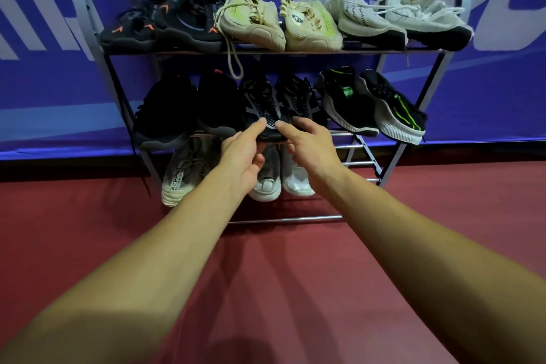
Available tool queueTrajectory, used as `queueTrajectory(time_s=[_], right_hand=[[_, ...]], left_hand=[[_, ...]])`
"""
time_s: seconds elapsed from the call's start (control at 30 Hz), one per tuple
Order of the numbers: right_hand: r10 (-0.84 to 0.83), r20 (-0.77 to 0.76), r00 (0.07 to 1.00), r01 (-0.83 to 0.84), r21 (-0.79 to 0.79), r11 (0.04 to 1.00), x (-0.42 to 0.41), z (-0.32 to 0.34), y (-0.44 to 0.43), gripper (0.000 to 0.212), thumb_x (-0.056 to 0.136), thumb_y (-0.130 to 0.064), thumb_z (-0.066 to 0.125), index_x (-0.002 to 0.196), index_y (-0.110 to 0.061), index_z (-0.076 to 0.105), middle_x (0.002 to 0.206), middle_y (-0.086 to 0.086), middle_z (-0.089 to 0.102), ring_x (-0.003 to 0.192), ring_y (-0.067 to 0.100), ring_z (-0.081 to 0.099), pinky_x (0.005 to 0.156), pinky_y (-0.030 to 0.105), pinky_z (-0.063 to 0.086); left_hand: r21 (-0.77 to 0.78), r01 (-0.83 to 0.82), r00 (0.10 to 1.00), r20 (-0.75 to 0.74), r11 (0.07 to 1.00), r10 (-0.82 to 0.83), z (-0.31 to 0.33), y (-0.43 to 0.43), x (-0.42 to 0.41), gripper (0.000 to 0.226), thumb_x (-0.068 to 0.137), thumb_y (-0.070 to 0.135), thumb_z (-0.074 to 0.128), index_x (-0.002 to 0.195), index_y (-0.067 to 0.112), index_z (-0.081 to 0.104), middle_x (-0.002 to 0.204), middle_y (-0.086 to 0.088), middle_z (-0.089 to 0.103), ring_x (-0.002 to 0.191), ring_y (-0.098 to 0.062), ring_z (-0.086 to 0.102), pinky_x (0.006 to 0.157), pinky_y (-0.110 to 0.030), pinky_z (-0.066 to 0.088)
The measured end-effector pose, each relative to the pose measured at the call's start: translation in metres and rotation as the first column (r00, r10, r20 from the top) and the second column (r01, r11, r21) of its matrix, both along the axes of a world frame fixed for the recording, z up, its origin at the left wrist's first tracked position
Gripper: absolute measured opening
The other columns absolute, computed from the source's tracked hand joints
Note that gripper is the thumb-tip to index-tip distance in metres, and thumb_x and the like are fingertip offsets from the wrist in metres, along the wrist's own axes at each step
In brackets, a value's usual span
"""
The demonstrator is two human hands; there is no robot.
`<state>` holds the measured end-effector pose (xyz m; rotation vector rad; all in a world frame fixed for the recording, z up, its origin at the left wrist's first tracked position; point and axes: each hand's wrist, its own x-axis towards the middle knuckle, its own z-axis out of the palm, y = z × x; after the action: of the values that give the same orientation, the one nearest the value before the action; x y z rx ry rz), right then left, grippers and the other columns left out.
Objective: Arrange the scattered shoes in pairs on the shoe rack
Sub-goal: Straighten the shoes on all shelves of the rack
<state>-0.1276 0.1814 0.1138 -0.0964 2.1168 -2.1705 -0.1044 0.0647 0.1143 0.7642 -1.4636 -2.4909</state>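
Black-and-grey mesh sneaker (263,103) rests on the middle shelf of the metal shoe rack (393,154). Left hand (245,156) and right hand (313,145) pinch its toe

One wide-angle view looks forward and down from the person's head. It faces the three-tier metal shoe rack (397,156) against the far blue banner wall (44,91), near enough that the left hand (245,156) and right hand (313,145) grip a black mesh shoe (263,103) on its middle shelf.

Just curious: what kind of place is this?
Likely a sports hall or gym, though I can't be sure: red rubbery floor, a big blue printed banner behind, and a rack of trainers.
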Motion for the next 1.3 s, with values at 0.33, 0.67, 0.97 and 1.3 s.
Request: queueTrajectory(time_s=[0.33, 0.67, 0.97, 1.3], right_hand=[[-0.117, 0.013, 0.993, 0.116, 0.042, 0.992, -0.016, -0.007, -0.024, 0.058, 0.091, -0.030, 0.071, 0.144, -0.013, 0.053, 0.135, 0.008, 0.063, 0.125, 0.024, 0.060, 0.108, 0.042, 0.048], [0.027, -0.224, 0.974, 0.092, 0.503, 0.859, -0.002, 0.001, 0.024, 0.036, 0.091, -0.053, 0.058, 0.108, -0.025, 0.072, 0.092, -0.003, 0.076, 0.094, 0.016, 0.070, 0.088, 0.040, 0.055], [0.071, -0.305, 0.950, 0.196, 0.754, 0.627, 0.002, 0.007, 0.121, 0.026, 0.088, -0.046, 0.058, 0.089, -0.023, 0.071, 0.090, 0.002, 0.073, 0.089, 0.024, 0.065, 0.069, 0.034, 0.048], [-0.283, -0.358, 0.890, 0.455, 0.733, 0.505, -0.030, 0.010, 0.222, 0.045, 0.087, -0.046, 0.051, 0.060, -0.010, 0.048, 0.059, 0.006, 0.053, 0.059, 0.027, 0.050, 0.049, 0.030, 0.027]], left_hand=[[-0.120, 0.027, 0.999, -0.019, 0.992, -0.030, -0.011, -0.001, -0.004, 0.022, 0.083, 0.030, 0.080, 0.098, 0.016, 0.072, 0.077, 0.005, 0.072, 0.067, -0.006, 0.063, 0.054, -0.020, 0.040], [-0.420, 0.089, 0.994, -0.020, 0.903, -0.107, -0.023, 0.008, 0.003, 0.047, 0.081, 0.058, 0.070, 0.098, 0.015, 0.075, 0.080, 0.004, 0.070, 0.069, -0.009, 0.058, 0.060, -0.024, 0.041], [-0.798, 0.237, 0.909, -0.018, 0.554, -0.415, 0.000, 0.082, 0.001, 0.016, 0.089, 0.032, 0.069, 0.087, 0.017, 0.074, 0.081, -0.007, 0.073, 0.076, -0.016, 0.065, 0.077, -0.035, 0.052], [-0.993, 0.118, 0.890, 0.113, -0.017, -0.441, 0.024, 0.155, -0.047, 0.022, 0.081, 0.034, 0.070, 0.098, 0.021, 0.066, 0.094, 0.002, 0.065, 0.090, -0.022, 0.063, 0.082, -0.036, 0.051]])
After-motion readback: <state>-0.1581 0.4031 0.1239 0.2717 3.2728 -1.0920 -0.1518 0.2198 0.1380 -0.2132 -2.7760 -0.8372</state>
